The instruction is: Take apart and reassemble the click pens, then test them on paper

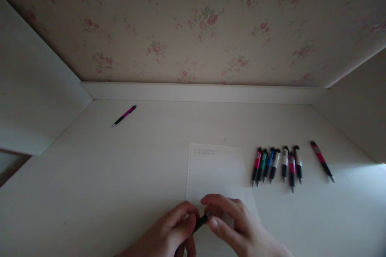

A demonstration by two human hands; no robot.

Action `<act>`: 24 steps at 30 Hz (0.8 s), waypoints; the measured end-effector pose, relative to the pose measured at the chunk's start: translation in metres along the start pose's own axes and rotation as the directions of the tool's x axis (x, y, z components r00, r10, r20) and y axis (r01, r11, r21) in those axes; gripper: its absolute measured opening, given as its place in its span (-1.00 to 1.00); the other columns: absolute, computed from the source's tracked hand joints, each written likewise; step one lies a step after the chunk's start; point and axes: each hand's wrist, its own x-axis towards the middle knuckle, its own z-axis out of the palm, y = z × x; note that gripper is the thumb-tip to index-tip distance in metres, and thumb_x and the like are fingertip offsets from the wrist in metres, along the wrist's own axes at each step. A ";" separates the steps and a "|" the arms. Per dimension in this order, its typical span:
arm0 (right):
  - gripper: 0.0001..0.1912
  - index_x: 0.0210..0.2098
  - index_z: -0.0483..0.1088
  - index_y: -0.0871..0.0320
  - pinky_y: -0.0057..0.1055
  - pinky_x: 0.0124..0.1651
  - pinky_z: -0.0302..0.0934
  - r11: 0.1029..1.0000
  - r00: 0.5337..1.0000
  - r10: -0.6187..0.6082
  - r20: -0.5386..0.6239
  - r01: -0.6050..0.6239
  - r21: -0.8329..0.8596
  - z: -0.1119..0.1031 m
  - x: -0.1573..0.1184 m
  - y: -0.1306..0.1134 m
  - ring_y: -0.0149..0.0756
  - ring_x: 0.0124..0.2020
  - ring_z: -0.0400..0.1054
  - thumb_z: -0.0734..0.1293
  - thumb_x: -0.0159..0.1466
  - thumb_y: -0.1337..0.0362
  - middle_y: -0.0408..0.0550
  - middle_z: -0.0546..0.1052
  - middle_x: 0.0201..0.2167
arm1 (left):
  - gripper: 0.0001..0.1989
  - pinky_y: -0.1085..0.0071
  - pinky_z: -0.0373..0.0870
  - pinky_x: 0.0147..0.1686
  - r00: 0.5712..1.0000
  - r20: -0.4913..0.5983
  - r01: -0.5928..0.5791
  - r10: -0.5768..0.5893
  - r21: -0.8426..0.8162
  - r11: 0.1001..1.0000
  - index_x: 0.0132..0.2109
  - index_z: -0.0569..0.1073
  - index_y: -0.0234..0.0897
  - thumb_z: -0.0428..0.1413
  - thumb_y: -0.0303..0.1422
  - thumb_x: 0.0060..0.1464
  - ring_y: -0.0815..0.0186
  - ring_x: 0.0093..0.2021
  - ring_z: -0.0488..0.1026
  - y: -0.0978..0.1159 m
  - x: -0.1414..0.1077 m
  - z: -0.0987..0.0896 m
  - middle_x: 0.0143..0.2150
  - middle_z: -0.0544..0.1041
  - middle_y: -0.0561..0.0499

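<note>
My left hand (176,227) is closed round a pen (200,223), whose black grip and silvery tip point up to the right. Most of the pen's barrel is hidden in the fingers. My right hand (235,223) has its thumb and a curled finger at the pen's tip, with the index finger arched above it. Beneath both hands lies a lined sheet of paper (215,172) with a perforated left edge and faint handwriting at its top.
Right of the paper, several pens with pink, green (262,164), blue (269,164) and white barrels lie in a row. A pink and black pen (322,160) lies apart further right, another pink pen (124,115) at the far left. White panels and a flowered wall (181,28) bound the white tabletop (120,168).
</note>
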 end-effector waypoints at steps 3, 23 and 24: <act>-0.60 -0.06 0.50 0.11 -0.46 -0.34 0.27 1.000 1.000 -0.019 -0.016 0.019 -0.016 0.002 0.003 0.002 -0.30 -0.35 0.45 0.21 0.42 -0.04 -0.04 0.61 -0.32 | -0.49 0.51 -0.06 -0.64 0.999 -0.035 -0.006 0.006 0.008 1.000 -0.18 0.32 -0.24 -0.07 0.16 0.23 0.49 -0.63 0.10 -0.002 0.002 0.001 -0.50 0.40 0.15; -0.64 -0.38 0.48 0.15 -0.47 -0.41 0.18 0.999 0.995 0.034 -0.095 -0.031 0.038 0.008 0.009 0.004 -0.34 -0.44 0.35 0.27 0.38 0.03 -0.10 0.49 -0.51 | -0.42 0.46 -0.10 -0.60 0.995 -0.094 0.029 -0.033 -0.037 0.999 -0.29 0.32 -0.22 0.05 0.26 0.04 0.46 -0.61 0.10 -0.004 0.005 0.007 -0.56 0.36 0.15; -0.67 -0.36 0.48 0.15 -0.48 -0.41 0.18 0.999 0.994 0.032 -0.104 -0.028 0.045 0.008 0.009 0.004 -0.34 -0.43 0.36 0.28 0.37 0.06 -0.11 0.50 -0.50 | -0.42 0.46 -0.09 -0.59 0.995 -0.092 0.028 -0.032 -0.044 0.999 -0.29 0.32 -0.22 0.06 0.26 0.04 0.46 -0.60 0.11 -0.004 0.005 0.006 -0.56 0.36 0.14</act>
